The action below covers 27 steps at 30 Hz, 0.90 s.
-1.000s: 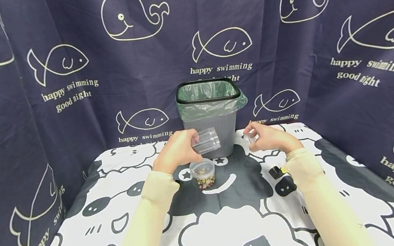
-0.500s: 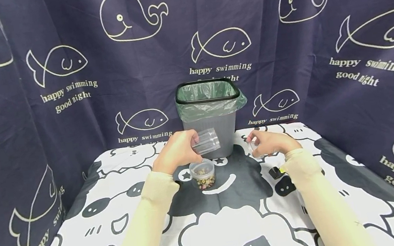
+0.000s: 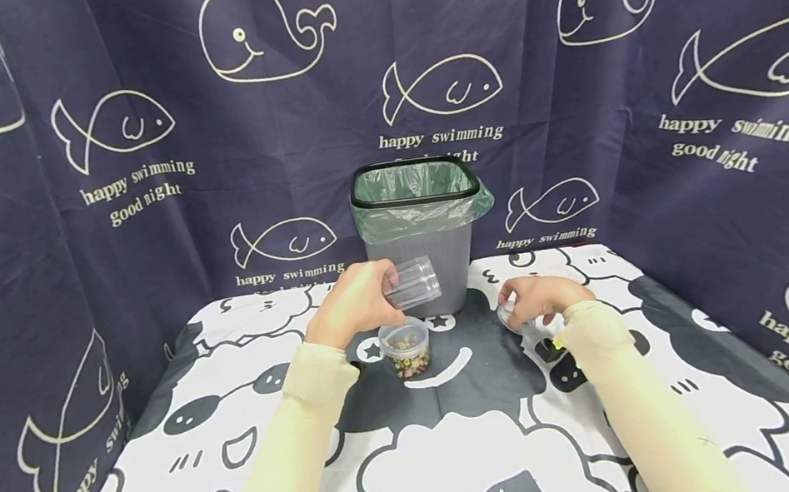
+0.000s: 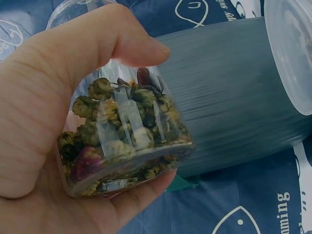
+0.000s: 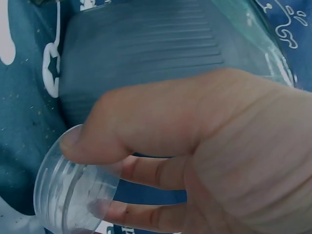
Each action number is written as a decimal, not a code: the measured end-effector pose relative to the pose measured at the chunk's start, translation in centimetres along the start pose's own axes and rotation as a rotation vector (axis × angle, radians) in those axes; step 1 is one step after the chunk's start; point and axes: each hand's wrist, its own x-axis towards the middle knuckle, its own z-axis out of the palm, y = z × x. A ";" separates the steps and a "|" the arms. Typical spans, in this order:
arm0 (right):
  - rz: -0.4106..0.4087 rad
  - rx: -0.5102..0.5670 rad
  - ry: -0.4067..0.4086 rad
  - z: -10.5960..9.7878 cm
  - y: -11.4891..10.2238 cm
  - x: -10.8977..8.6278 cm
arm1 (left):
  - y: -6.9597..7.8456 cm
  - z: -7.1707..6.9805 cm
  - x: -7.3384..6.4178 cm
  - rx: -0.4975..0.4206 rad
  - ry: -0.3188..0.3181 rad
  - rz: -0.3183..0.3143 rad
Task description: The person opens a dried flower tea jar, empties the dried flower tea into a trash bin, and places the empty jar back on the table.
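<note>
My left hand (image 3: pixel 353 302) grips a clear plastic jar (image 3: pixel 416 282), tipped on its side with the mouth toward the right. Dried flower buds (image 4: pixel 122 122), greenish with a few dark red ones, lie inside it in the left wrist view. Just below this hand stands a round translucent tub (image 3: pixel 407 353), partly filled with small dried bits. Over to the right, my right hand (image 3: pixel 547 294) pinches a clear round lid (image 5: pixel 73 190) between thumb and fingers, low over the cloth. Its ridged side wall shows in the right wrist view.
A grey bin (image 3: pixel 433 249) with a black rim and green liner stands right behind the jar. White cloth (image 3: pixel 439 458) printed with cartoon sheep covers the table. Navy curtains (image 3: pixel 289 143) with fish drawings hang at the back and both sides.
My right hand has come down toward the cloth with the lid, which has turned in the fingers' hold. The left hand, jar and tub have stayed in place.
</note>
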 end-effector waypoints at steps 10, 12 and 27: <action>0.039 0.034 -0.050 0.8 0.4 0.3 | -0.1 0.0 0.0 0.003 0.001 -0.001; 0.043 0.026 -0.056 0.9 0.4 0.3 | -0.1 0.0 0.0 0.001 -0.001 -0.003; 0.053 -0.042 -0.071 1.6 0.7 0.8 | 0.0 -0.2 -0.1 0.001 -0.009 -0.016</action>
